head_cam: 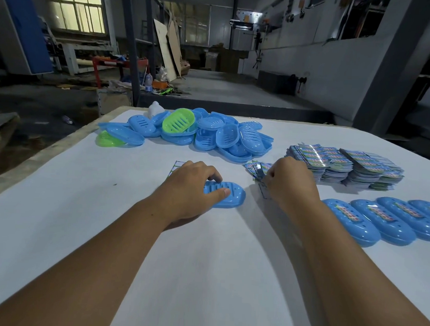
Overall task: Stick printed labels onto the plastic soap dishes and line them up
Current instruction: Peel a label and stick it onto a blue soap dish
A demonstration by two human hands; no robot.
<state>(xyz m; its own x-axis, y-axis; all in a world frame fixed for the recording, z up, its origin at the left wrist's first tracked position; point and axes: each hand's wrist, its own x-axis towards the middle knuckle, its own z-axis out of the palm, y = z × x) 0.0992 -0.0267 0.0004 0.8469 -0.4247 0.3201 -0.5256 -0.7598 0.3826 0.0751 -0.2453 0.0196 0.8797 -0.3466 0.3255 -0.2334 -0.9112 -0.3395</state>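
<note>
The left hand (193, 186) holds a blue soap dish (228, 194) down near the middle of the table (71, 206), thumb against its near rim and fingers (214, 179) curled over the slotted top; the dish carries no label yet. Just right of it, the right hand (290, 183) pinches at a small fan of printed labels (254, 168), its fingertips hidden behind the knuckles, so whether one label or several are caught I cannot tell. Toward the right edge sits the big label stack (344, 166), and nearer the front right a row of labelled dishes (379, 219) lies side by side. A heap of unlabelled dishes (210, 133), blue with a couple of green, waits toward the far edge. A loose sheet (175, 167) peeks from behind the left hand. The likely slip is lifting two stuck-together labels, or peeling one crookedly so it creases or grabs itself. Placed in haste, it could land skewed across the slots, where only the ribs give adhesion. If the left grip loosens, the light dish may skate on the smooth sheet.
</note>
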